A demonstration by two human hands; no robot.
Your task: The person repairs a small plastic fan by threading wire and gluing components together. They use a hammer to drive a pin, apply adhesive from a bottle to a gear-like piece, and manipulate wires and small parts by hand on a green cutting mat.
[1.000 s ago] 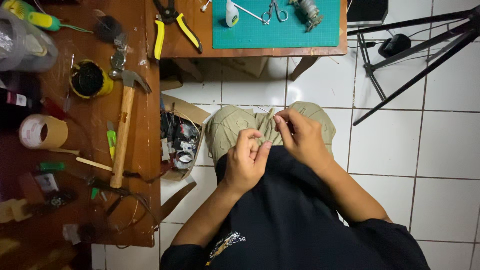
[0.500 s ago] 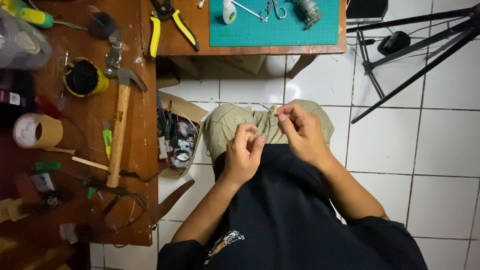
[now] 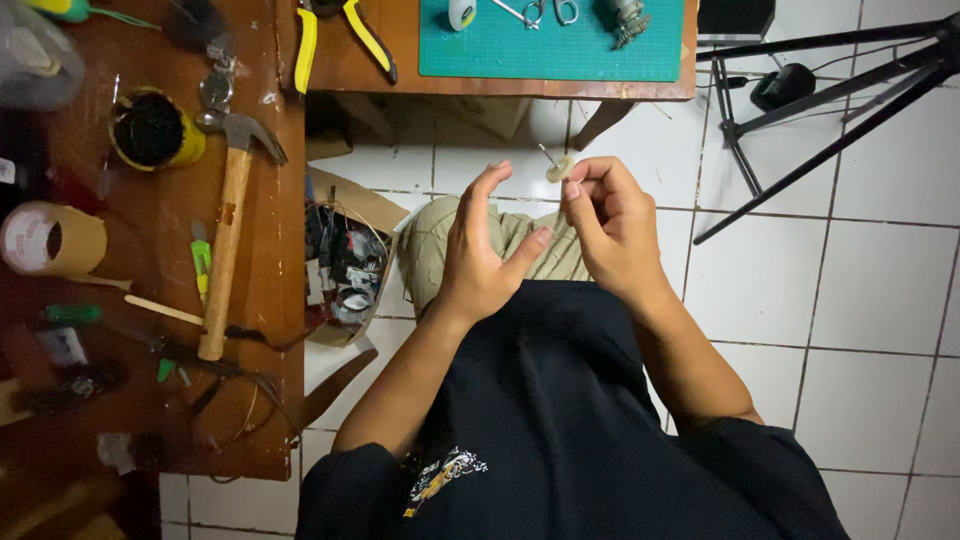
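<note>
Pinched bit [image 3: 558, 168] (perhaps a disc) unreadably small.

A seated person in a dark shirt raises both hands over the lap, the right hand [image 3: 610, 225] pinching a small pale disc [image 3: 559, 168] with a thin pin at its fingertips while the left hand [image 3: 485, 250] hangs just beside it, fingers spread and loose. To the left of the hands, a wooden worktop [image 3: 150, 260] carries a hammer [image 3: 230, 230], a tape roll [image 3: 50, 238] and a yellow-rimmed tin [image 3: 152, 128]. Beyond the hands lie a green cutting mat [image 3: 550, 45] and yellow-handled pliers [image 3: 340, 35].
</note>
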